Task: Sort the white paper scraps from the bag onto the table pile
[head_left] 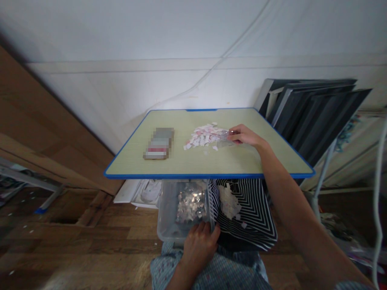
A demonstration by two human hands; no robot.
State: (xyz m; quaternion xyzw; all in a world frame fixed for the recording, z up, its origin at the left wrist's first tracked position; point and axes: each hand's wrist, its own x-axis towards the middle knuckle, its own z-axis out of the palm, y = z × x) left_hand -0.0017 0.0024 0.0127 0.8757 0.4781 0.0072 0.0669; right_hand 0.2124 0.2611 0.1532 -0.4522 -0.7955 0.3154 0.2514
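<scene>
Right hand (244, 136) pinches clear plastic (223, 136), fingers nearly closed; likely light, slippery, best held by one edge. Scraps (203, 136) should scatter easily. Left hand (200, 245) curls at tub (162, 219) rim; grip unclear.

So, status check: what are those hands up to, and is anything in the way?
Right hand: pinching clear plastic at edge of paper scraps. Left hand: at rim of clear bin. Blurred object apart, not in the way.

Pinkish-white scraps (201, 137); yellowish tabletop (196, 163); black-white striped container (258, 205)
</scene>
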